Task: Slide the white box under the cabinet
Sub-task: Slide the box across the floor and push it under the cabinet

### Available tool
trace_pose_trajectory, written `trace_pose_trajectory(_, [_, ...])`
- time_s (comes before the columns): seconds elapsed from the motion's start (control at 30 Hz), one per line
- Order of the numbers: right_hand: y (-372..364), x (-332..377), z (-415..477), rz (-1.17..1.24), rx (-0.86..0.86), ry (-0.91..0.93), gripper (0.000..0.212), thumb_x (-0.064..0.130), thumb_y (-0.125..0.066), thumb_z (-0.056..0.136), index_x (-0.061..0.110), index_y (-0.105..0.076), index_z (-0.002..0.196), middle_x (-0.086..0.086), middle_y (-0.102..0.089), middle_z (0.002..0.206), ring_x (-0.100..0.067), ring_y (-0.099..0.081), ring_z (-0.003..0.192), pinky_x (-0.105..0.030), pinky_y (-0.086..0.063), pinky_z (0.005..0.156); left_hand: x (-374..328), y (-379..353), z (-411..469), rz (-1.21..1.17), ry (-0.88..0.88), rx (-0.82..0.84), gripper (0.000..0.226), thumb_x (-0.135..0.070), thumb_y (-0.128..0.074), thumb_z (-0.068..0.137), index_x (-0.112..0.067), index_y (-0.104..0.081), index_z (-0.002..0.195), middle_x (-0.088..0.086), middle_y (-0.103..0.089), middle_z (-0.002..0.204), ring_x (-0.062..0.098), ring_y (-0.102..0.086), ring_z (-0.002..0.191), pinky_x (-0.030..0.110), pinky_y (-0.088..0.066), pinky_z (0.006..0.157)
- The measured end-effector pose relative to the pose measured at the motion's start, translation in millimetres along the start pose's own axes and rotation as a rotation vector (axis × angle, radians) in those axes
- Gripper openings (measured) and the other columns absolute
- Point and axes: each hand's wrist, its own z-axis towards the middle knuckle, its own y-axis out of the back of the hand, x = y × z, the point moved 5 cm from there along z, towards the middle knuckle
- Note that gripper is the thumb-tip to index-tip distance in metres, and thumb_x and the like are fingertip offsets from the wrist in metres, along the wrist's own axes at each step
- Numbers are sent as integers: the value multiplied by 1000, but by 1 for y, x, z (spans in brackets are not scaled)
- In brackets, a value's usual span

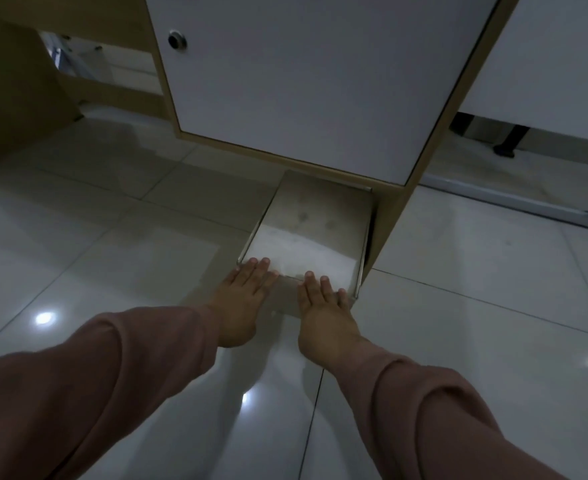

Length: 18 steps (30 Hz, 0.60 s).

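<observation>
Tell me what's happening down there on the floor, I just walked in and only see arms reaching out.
A person in pink sleeves is pushing a white box across the tiled floor toward the gap beneath a cabinet. Both the left hand and the right hand lie flat and open against the box's near edge. The far end of the box has reached the cabinet's bottom edge; most of it is out in the open.

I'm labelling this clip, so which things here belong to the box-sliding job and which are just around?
Job: white box; cabinet; left hand; right hand, both flat against the box's near edge.
Around: black chair leg; tiled floor.
</observation>
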Motion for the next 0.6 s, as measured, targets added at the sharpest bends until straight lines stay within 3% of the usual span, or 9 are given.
trace_pose_trajectory(0.07, [-1,2,-4,64,0,-49,80,10,-42,86,6,6,150,-14,15,160,-35,12,147,-50,2,121,-3,-2,-5,-16,6,-80,96,-25,-62,75,-5,-10,153,22,-2,161,40,-7,149,47,-11,120])
trace_pose_trajectory(0.13, [-4,3,-9,64,-28,-105,78,12,-42,87,3,5,149,-20,13,159,-39,10,147,-53,-1,121,-2,-6,-9,-40,30,-68,102,-31,-78,49,1,-44,139,27,-43,146,45,-46,131,52,-42,103])
trace_pose_trajectory(0.2, [-8,3,-12,8,-42,-132,75,13,-40,90,0,5,149,-23,12,158,-41,9,146,-56,-4,119,-1,-4,-11,-32,46,-99,103,-31,-82,33,2,-57,128,24,-59,132,43,-61,117,49,-54,89])
trace_pose_trajectory(0.27, [-9,2,-11,-25,-30,-144,74,14,-39,92,-1,6,149,-23,14,158,-42,9,146,-58,-7,118,-3,-1,-9,-73,27,-99,102,-28,-79,48,2,-44,139,24,-46,145,43,-47,132,48,-43,103])
trace_pose_trajectory(0.33, [-8,2,-8,-29,-5,-149,74,14,-38,92,-2,9,148,-23,16,158,-42,10,146,-58,-10,118,-3,-2,-8,-113,34,-88,97,-25,-65,74,-4,-12,152,18,-9,162,37,-11,149,43,-16,120])
trace_pose_trajectory(0.4, [-7,0,-4,-15,7,-155,74,14,-37,93,-2,11,147,-22,17,158,-41,11,146,-57,-13,118,-2,-3,-4,-108,42,-37,95,-27,-56,83,-9,5,153,12,12,163,32,9,150,38,-2,121])
trace_pose_trajectory(0.6, [1,-10,7,2,30,-175,75,12,-37,92,0,11,148,-18,17,159,-38,10,147,-58,-18,116,3,6,10,-124,22,20,94,-27,-53,86,-11,11,152,8,18,162,26,13,150,34,1,121])
